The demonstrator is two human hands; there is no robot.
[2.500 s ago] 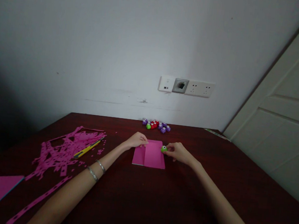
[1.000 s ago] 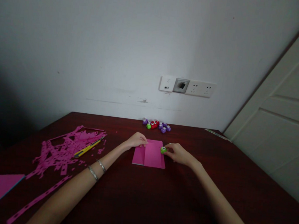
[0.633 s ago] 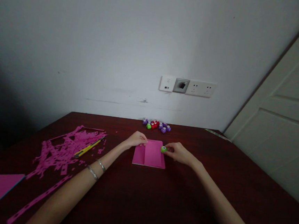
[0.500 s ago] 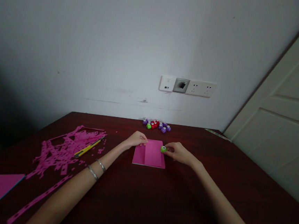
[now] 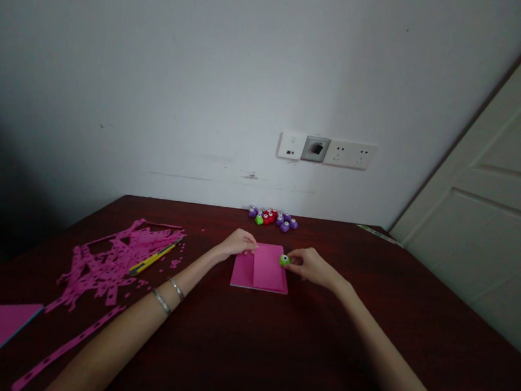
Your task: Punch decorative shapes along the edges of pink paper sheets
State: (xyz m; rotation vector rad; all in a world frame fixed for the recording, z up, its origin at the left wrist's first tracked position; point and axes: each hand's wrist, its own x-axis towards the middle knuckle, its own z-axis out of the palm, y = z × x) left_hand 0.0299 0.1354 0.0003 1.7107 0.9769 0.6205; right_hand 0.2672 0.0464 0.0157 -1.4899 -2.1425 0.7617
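I have the right hand (image 5: 309, 265) pinching the small green piece (image 5: 284, 260) at the right edge of the pink sheet (image 5: 267, 270); I'd align it squarely. The left hand (image 5: 238, 242) has narrow fingers by the sheet's far left corner, grip unclear to me; I'd steady that corner lightly.

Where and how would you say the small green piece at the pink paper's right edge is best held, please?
I would pinch the green piece by its right side, coming from the right, as the right hand does. It is small and rounded, with most of the pink paper to its left, so the right side seems freer.
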